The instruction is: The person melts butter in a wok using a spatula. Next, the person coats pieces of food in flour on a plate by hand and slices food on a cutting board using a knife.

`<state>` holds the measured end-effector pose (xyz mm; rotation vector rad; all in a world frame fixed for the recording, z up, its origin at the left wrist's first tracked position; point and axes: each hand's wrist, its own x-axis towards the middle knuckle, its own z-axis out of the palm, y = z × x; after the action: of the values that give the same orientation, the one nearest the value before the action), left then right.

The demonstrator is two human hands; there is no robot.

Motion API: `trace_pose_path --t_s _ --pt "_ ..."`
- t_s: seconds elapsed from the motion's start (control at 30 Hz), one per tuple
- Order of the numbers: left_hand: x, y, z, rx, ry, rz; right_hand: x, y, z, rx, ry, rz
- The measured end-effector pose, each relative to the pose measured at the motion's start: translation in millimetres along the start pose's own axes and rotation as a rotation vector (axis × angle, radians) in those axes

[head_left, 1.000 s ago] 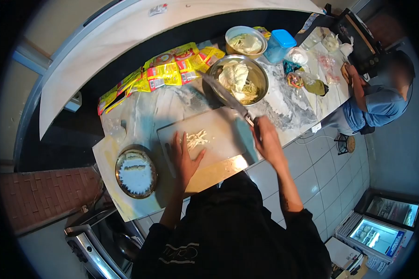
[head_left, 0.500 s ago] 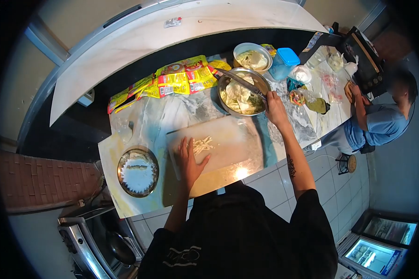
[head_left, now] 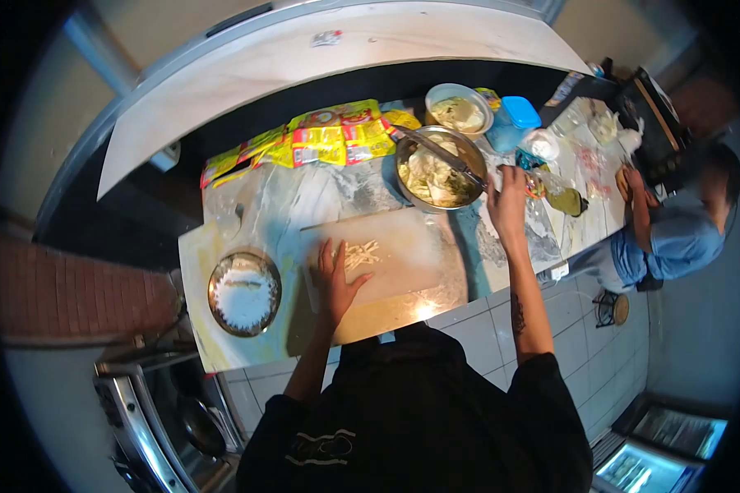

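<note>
My left hand [head_left: 335, 283] lies flat with fingers spread on the white cutting board [head_left: 411, 267], beside a small pile of pale cut strips [head_left: 360, 254]. My right hand [head_left: 508, 201] is closed at the near end of a long knife [head_left: 444, 154], whose handle is mostly hidden by the fingers. The blade slants across the metal bowl [head_left: 401, 177], over pale and greenish food [head_left: 432, 179] inside it.
A round metal tray of white powder [head_left: 242, 304] stands left of the board. Yellow packets [head_left: 321, 140] line the back. A second bowl [head_left: 455, 92] and a blue-lidded container [head_left: 518, 115] stand back right. Another person [head_left: 674, 222] works at the right end.
The view has shifted slightly, so the counter appears lower and farther right. My right hand has moved a little to the right at the knife's end. My left hand stays on the board.
</note>
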<state>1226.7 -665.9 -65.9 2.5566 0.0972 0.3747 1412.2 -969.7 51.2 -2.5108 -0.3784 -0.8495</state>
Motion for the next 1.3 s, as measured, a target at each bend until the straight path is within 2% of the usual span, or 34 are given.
trace_pose_path --t_s 0.1,0.17,0.23,0.33,0.43,0.5,0.53,0.57,0.63,0.7,0.83,0.87,0.93,0.97,1.03,1.07,1.17,1.23,1.3 --pt "4.7 4.0 -0.4 -0.058 0.087 -0.036 -12.7 -21.5 -11.3 0.046 0.064 0.033" --pt "8.7 -1.6 4.8 -0.112 0.065 0.044 -28.2 -42.9 -12.0 0.318 -0.028 0.138" --pt "12.2 5.7 1.9 -0.107 0.042 0.029 -43.8 -63.8 -6.4 0.487 -0.133 0.119" --pt "5.5 7.8 5.4 -0.281 0.026 0.037 -73.4 -71.4 19.9 0.571 -0.351 0.133" --pt "-3.2 8.3 4.3 -0.102 0.191 0.148 -101.9 -66.3 47.0 0.585 -0.498 0.023" --pt "-14.6 11.6 -8.1 -0.137 0.197 0.012 -113.6 -64.2 57.8 0.586 -0.560 -0.073" --pt "-18.5 17.0 -18.5 -0.198 0.185 -0.094 -117.4 -64.4 61.4 0.591 -0.633 -0.044" --pt "-22.3 22.3 -28.6 -0.178 0.206 -0.117 -120.2 -65.0 66.9 0.593 -0.708 -0.015" --pt "-37.1 32.8 -46.8 -0.245 0.283 -0.328 -120.9 -68.6 72.5 0.592 -0.713 -0.066" --pt "-65.5 9.9 -47.0 -0.239 0.350 -0.340 -115.9 -73.2 70.1 0.533 -0.695 -0.109" --pt "-105.7 -16.0 -66.0 -0.312 0.659 -0.635 -105.9 -67.8 74.3 0.603 -0.675 -0.167" --pt "-114.0 -28.6 -71.9 -0.316 0.666 -0.629 -99.7 -62.6 76.8 0.601 -0.667 -0.173" --pt "-132.6 -58.1 -78.2 0.038 0.697 -0.846 -85.8 -54.2 76.4 0.539 -0.473 -0.220" --pt "-139.2 -70.5 -79.2 0.025 0.703 -0.835 -79.3 -53.6 72.4 0.530 -0.459 -0.225" --pt "-140.4 -85.9 -83.8 -0.055 0.798 -0.856 -56.5 -60.9 48.7 0.535 -0.590 0.064" --pt "-142.6 -89.6 -88.5 0.005 0.723 -0.810 -50.3 -65.1 40.5 0.447 -0.506 -0.073" --pt "-141.5 -95.5 -93.5 -0.069 0.668 -0.802 -52.7 -61.4 43.1 0.403 -0.400 -0.131" --pt "-139.2 -97.7 -95.3 -0.021 0.724 -0.761 -58.6 -60.4 45.7 0.446 -0.378 -0.145" --pt "-148.5 -121.0 -88.5 -0.319 0.803 -0.586 -76.2 -49.5 66.7 0.366 -0.321 -0.103"
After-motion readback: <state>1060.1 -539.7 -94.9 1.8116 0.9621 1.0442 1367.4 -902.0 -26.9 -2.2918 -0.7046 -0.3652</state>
